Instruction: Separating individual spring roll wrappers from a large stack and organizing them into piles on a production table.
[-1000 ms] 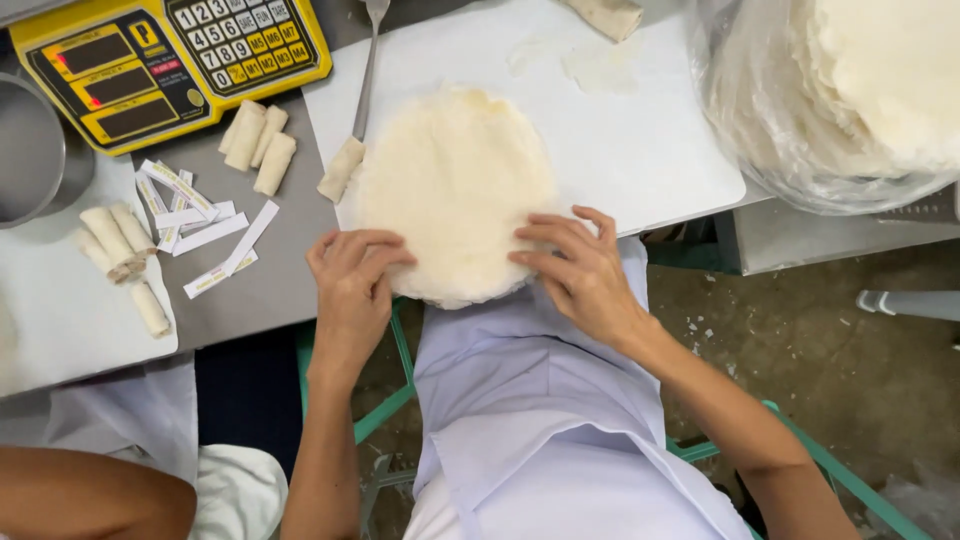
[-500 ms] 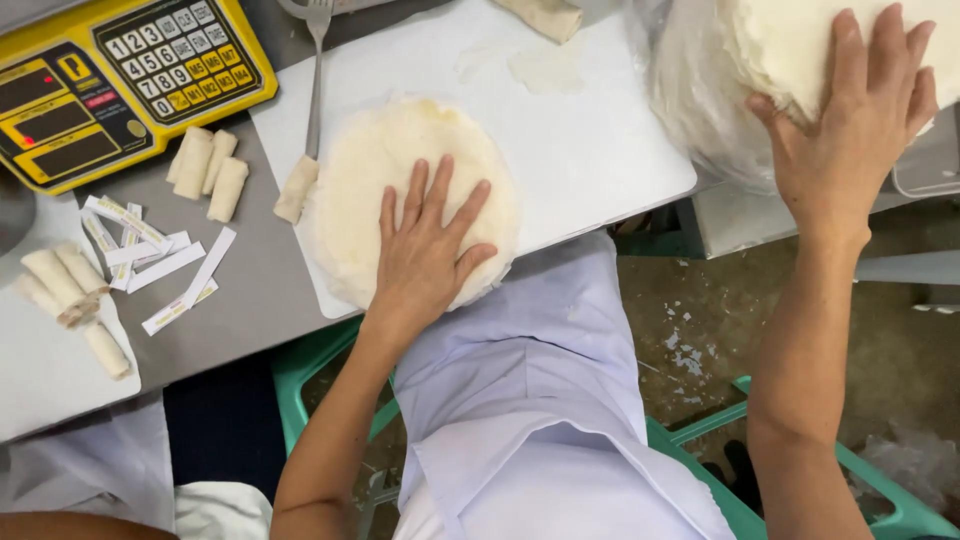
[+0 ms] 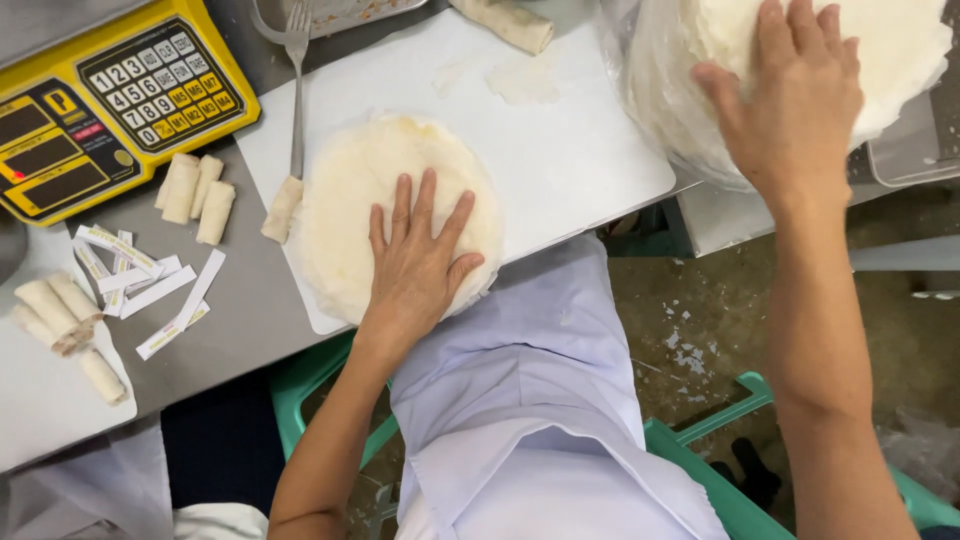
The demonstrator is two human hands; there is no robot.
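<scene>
A round stack of thin pale wrappers (image 3: 350, 200) lies on a white cutting board (image 3: 560, 150) at the table's near edge. My left hand (image 3: 418, 260) rests flat on it, fingers spread. At the upper right, my right hand (image 3: 795, 95) lies palm down with fingers apart on a bigger pile of wrappers (image 3: 900, 40) wrapped in clear plastic. Neither hand grips anything.
A yellow scale with a keypad (image 3: 110, 110) sits at the upper left. A fork (image 3: 297, 80) lies along the board's left side. Several small rolls (image 3: 195, 185) and paper strips (image 3: 150, 280) lie on the grey table. More rolls (image 3: 60, 310) rest at far left. A green chair frame (image 3: 700, 460) is below.
A second ago both hands pressed the near wrapper stack. My right hand then reached up right onto the bagged pile, while my left hand moved to the middle of the near stack.
</scene>
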